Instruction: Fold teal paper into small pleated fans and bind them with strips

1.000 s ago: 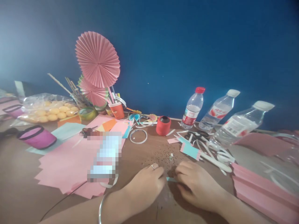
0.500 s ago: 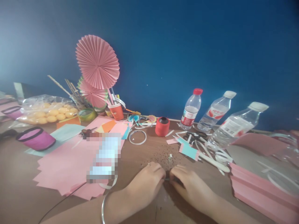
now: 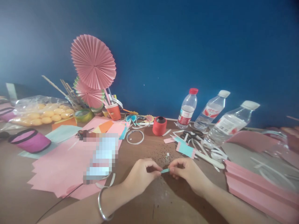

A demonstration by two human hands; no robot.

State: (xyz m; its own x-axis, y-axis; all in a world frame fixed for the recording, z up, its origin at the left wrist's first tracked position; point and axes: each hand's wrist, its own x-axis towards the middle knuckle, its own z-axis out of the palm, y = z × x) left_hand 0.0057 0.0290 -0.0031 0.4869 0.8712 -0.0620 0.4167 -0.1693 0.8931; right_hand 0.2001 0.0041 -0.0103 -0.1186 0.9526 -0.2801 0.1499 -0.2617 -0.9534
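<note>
A small strip of light blue paper [image 3: 165, 170] stretches between my two hands, above the brown table [image 3: 137, 202]. My left hand [image 3: 143, 174], with a silver bangle on its wrist, pinches the strip's left end between thumb and fingertips. At the other end my right hand [image 3: 187, 171] pinches it, fingers curled. Just beyond the hands lie scattered dark specks [image 3: 158, 153] and a tiny white scrap [image 3: 167, 154].
A red tape roll [image 3: 159, 126] and a white ring [image 3: 135, 137] lie ahead. Three water bottles [image 3: 187, 109] stand right, near paper scraps [image 3: 185, 150]. Pink paper [image 3: 58, 168] covers the left, under a blurred-out phone [image 3: 102, 157]. A pleated pink fan [image 3: 93, 62] rises behind.
Both hands have lifted and turned, so the light blue strip between their fingertips now shows. Earlier it was mostly hidden by the fingers. The whole view has shifted slightly.
</note>
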